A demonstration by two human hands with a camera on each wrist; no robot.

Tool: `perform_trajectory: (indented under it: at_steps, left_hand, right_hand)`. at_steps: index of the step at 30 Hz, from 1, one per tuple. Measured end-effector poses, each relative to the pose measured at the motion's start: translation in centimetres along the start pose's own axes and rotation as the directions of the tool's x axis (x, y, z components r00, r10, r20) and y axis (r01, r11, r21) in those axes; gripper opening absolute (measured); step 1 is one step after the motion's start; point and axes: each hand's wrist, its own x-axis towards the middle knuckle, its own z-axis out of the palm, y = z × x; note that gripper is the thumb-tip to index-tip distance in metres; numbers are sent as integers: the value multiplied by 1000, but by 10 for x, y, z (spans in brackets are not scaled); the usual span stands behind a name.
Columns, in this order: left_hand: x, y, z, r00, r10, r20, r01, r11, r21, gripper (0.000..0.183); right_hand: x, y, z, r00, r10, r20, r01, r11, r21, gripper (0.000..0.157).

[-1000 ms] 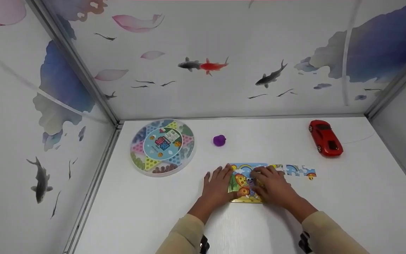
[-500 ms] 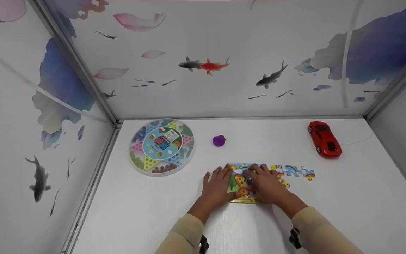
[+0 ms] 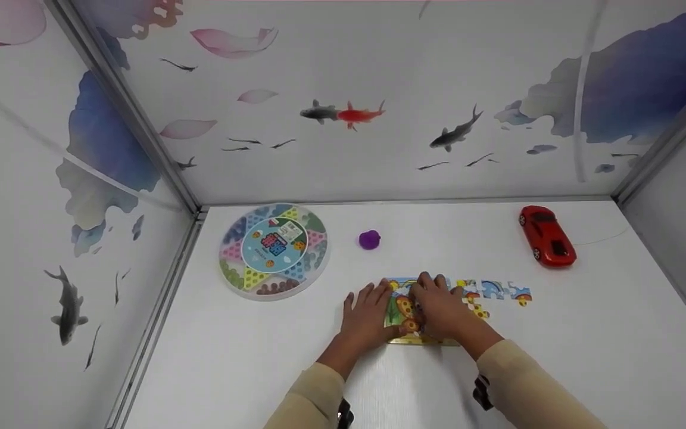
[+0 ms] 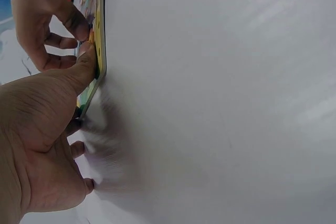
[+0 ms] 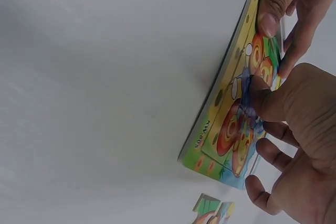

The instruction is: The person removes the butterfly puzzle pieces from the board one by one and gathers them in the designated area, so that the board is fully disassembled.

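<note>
A picture jigsaw puzzle board (image 3: pixel 399 305) lies flat on the white table between my hands; butterflies and a rainbow are printed on it. My left hand (image 3: pixel 365 320) braces its left side, fingers spread past the edge and thumb resting on the front of the picture. Over the middle of the board, my right hand (image 3: pixel 440 307) touches the surface with thumb and fingertips. In the right wrist view its thumb (image 5: pixel 268 100) presses on a blue part of the picture. What lies beneath the right palm is hidden in the head view.
Several loose puzzle pieces (image 3: pixel 493 289) lie right of the board. A red toy car (image 3: pixel 547 236) stands at the back right. A small purple object (image 3: pixel 370 239) sits behind the board, and a round Chinese checkers box (image 3: pixel 274 277) lies at the left. Printed walls enclose the table.
My right hand has moved left across the board, uncovering loose pieces at its right side. My left hand has stayed in place.
</note>
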Motion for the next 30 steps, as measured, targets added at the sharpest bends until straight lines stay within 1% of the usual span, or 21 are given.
perform_trajectory:
  at_steps: [2, 4, 8, 12, 15, 18, 22, 25, 30]
  left_hand:
    - [-1, 1, -1, 1000, 6, 6, -6, 1000, 3, 92]
    - [-1, 0, -1, 1000, 5, 16, -5, 1000, 2, 92]
    - [-1, 1, -3, 1000, 5, 8, -5, 1000, 24, 92]
    - [1, 0, 0, 1000, -3, 6, 3, 1000, 23, 94]
    - [1, 0, 0, 1000, -2, 0, 2, 999, 37, 94]
    - [0, 0, 0, 1000, 5, -14, -5, 998, 63, 92]
    - [0, 0, 0, 1000, 7, -15, -6, 998, 68, 91]
    - [0, 0, 0, 1000, 6, -16, -4, 997, 73, 91]
    - [0, 0, 0, 1000, 8, -23, -6, 997, 78, 93]
  right_hand:
    - [1, -1, 0, 1000, -9, 7, 9, 1000, -7, 43]
    - [2, 0, 1, 1000, -13, 5, 13, 1000, -9, 39]
    - [2, 1, 4, 1000, -12, -13, 11, 1000, -21, 32]
    - [1, 0, 6, 999, -26, -44, 24, 999, -48, 41]
    - [-2, 1, 7, 995, -63, -81, 57, 996, -70, 48]
    - [-7, 2, 8, 989, -95, -115, 83, 991, -102, 49]
    - [-9, 4, 10, 985, -105, -135, 88, 988, -129, 50]
    - [-10, 5, 10, 985, -106, -134, 91, 989, -114, 48]
    - [-12, 7, 9, 986, -114, -125, 108, 993, -54, 42]
